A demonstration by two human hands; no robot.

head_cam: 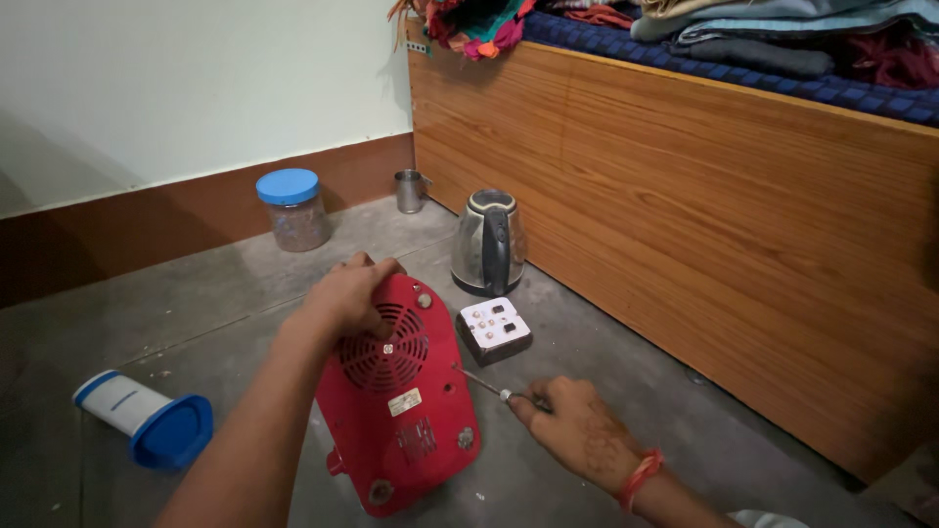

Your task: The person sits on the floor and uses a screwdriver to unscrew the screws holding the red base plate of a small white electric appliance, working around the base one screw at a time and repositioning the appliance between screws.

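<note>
**Red heater on the floor, back panel still on**

So the red fan heater [401,406] is standing on the grey floor [626,391] with its back side facing up toward the person, round grille showing. The left hand [347,293] is clamped over the top edge, fingers curled around it, holding it steady. The right hand [577,425] is closed around a thin screwdriver [486,384], tip resting right at the heater's right edge, about halfway down.

As far as I can judge, it's early days: the rear cover looks fully seated, and I can't see any loose screws lying about, though they'd be tiny. So pretty much all the unscrewing seems left to do.

Room-wise: a white switch box [495,330] sits just beside the heater's upper right, close to the screwdriver hand, and a steel electric kettle [488,242] stands right behind that. The wooden bed frame [704,225] walls off the whole right side. The left is roomier, with only a blue-capped white bottle [147,416] lying down there. A blue-lidded jar [291,208] and a small steel cup [410,191] sit well back by the wall.
</note>
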